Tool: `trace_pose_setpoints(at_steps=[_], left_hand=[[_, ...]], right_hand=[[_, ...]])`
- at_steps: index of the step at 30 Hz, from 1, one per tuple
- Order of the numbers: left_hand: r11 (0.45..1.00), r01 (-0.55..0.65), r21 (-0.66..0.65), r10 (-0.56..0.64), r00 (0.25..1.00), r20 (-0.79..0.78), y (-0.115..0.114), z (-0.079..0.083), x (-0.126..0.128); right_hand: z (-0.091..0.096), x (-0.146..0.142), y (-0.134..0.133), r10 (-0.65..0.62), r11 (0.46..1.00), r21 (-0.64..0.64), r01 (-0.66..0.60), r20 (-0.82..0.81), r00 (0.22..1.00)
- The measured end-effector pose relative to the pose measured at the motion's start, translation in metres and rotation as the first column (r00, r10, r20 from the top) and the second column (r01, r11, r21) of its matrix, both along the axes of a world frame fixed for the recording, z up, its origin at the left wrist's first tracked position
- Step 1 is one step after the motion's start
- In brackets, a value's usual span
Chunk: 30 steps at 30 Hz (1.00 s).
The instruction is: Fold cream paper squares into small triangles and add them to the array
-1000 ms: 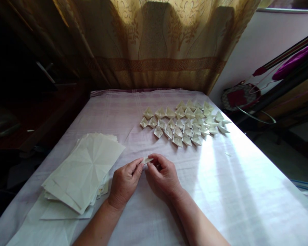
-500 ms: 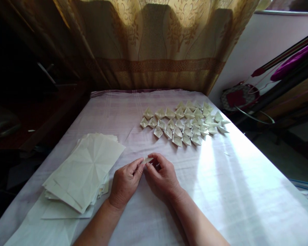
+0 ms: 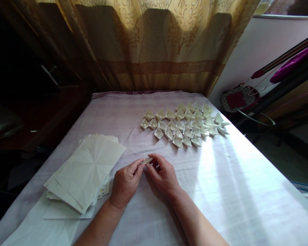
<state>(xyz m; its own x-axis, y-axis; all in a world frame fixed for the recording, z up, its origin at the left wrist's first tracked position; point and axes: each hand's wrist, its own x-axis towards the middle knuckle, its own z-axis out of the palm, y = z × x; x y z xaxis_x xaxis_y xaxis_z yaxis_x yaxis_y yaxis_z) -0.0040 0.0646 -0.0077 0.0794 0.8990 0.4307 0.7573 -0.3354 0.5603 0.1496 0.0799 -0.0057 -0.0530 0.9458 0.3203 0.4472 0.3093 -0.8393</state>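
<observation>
A small folded piece of cream paper [image 3: 148, 160] is held between my two hands, low over the cloth. My left hand [image 3: 127, 181] pinches its left end with thumb and fingers. On the other side, my right hand [image 3: 164, 174] grips the right end the same way. Fingers hide much of the piece, so its full shape does not show. Beyond the hands, several folded paper boats [image 3: 178, 133] stand close together in rows. A stack of creased paper sheets [image 3: 92, 167] lies to the left of my left hand.
A pale checked cloth [image 3: 113, 112] covers the table, with a sunlit band on the right. A paper scrap [image 3: 227, 155] lies near the right side. Behind the table hangs a gold curtain [image 3: 156, 44]. Dark furniture [image 3: 12, 136] stands on the left, a round bag [image 3: 240, 97] on the right.
Both hands keep their hold on the folded paper with hardly any movement. The whole view has shifted very slightly.
</observation>
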Motion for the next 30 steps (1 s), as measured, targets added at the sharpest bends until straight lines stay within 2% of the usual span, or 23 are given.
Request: trace_pose_setpoints(at_steps=[4,9,13,20,24,30], left_hand=[[0.999,0.016,0.04,-0.014,0.998,-0.066,-0.0007,-0.0005,0.0001],[0.992,0.058,0.109,-0.034,0.977,-0.212,-0.0026,-0.0017,0.0014],[0.994,0.041,0.099,-0.011,0.96,-0.28,-0.004,-0.0002,0.0031],[0.998,-0.06,0.001,0.059,0.984,-0.166,-0.0036,0.0015,0.0026],[0.995,-0.083,-0.062,0.077,0.993,-0.093,-0.0026,-0.0015,0.0014],[0.988,-0.086,-0.131,0.092,0.995,0.041,-0.0001,0.0012,0.0017]], right_hand=[[0.003,-0.0028,-0.0014,-0.036,0.999,0.003,0.036,-0.002,0.999],[0.0031,-0.005,-0.0019,-0.025,0.996,0.085,0.028,-0.034,0.999],[0.0016,-0.0061,-0.0028,-0.006,0.993,0.12,0.012,-0.044,0.999],[0.0011,-0.0091,-0.0059,0.024,0.967,0.252,-0.028,0.016,1.0],[0.0005,-0.0096,-0.0057,-0.011,0.952,0.306,0.003,0.025,1.0],[0.0045,-0.0086,-0.0053,0.032,0.935,0.354,-0.036,0.017,0.999]])
